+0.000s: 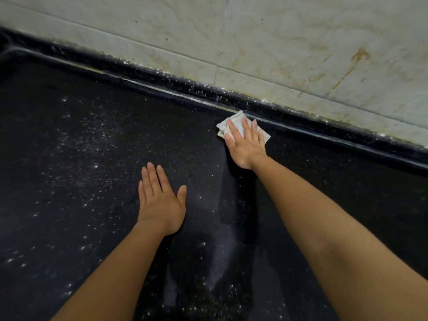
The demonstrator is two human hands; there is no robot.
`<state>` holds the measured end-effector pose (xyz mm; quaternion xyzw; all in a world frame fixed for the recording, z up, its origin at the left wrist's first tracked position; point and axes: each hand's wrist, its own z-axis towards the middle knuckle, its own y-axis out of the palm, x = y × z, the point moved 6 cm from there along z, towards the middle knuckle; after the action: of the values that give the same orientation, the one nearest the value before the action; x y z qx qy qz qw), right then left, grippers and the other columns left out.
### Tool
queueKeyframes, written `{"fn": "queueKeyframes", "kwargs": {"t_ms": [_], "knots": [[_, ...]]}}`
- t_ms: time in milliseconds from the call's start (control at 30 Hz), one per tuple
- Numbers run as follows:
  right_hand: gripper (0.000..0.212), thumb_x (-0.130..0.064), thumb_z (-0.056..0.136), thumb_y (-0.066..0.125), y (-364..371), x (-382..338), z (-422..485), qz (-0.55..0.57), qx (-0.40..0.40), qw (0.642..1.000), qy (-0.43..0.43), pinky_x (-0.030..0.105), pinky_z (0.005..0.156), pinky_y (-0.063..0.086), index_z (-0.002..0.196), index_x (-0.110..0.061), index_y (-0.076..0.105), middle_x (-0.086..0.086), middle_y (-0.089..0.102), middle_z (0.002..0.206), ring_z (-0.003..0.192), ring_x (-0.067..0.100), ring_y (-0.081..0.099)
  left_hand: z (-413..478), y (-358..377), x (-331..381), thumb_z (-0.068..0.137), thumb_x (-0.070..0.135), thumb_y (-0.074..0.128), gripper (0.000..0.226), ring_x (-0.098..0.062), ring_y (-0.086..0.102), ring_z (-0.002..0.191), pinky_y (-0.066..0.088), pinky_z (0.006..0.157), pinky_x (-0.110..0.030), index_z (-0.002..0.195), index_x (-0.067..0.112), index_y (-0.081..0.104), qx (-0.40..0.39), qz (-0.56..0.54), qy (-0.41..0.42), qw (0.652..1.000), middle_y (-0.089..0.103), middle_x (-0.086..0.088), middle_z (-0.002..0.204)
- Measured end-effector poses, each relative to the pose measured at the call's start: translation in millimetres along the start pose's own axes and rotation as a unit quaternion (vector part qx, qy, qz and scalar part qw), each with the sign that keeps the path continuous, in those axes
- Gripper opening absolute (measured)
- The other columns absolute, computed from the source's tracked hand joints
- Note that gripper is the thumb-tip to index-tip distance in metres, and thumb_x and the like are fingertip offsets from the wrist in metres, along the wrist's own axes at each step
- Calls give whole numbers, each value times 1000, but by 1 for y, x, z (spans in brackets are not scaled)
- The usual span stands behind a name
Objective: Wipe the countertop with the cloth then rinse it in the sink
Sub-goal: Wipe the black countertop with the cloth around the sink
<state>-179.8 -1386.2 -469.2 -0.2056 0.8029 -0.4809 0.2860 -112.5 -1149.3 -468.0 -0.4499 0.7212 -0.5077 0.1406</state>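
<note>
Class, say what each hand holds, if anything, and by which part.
Nothing is gripped. The right hand presses flat on top of the cloth; the left hand rests on the countertop.

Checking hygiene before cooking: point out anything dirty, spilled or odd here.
White specks litter the black countertop, mostly left of the left hand. Brown streaks stain the wall tiles at upper right.

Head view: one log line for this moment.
phase: wipe | right hand: presses folded white cloth at back edge | left hand: flat on black speckled stone countertop | sink: not in view
</note>
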Motion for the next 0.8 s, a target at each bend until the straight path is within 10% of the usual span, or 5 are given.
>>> {"fn": "queueKeyframes", "kwargs": {"t_ms": [500, 667, 800], "knots": [[50, -52, 102, 17, 60, 7, -169, -140, -91, 932, -321, 31, 115, -21, 145, -53, -7, -10, -20, 158, 142, 12, -31, -1, -2, 1, 97, 51, 9, 75, -26, -31, 139, -14, 115, -39, 144, 2, -24, -12, 14, -2, 1000, -34, -16, 150], [68, -68, 84, -5, 26, 59, -109, -107, -31, 985, -130, 31, 115, -16, 148, -45, -7, -1, -14, 161, 143, 15, -25, 1, 2, -2, 97, 51, 8, 75, -25, -32, 138, -15, 115, -38, 143, 3, -25, -7, 18, -3, 1000, -34, -15, 150], [57, -56, 99, 13, -8, 125, -74, -43, 15, 996, 74, 38, 118, -9, 152, -40, -1, 0, -14, 162, 147, 22, -19, 3, 5, -4, 97, 52, 9, 76, -25, -31, 139, -15, 114, -38, 144, 2, -23, 10, 19, 0, 1000, -32, -15, 151]]}}
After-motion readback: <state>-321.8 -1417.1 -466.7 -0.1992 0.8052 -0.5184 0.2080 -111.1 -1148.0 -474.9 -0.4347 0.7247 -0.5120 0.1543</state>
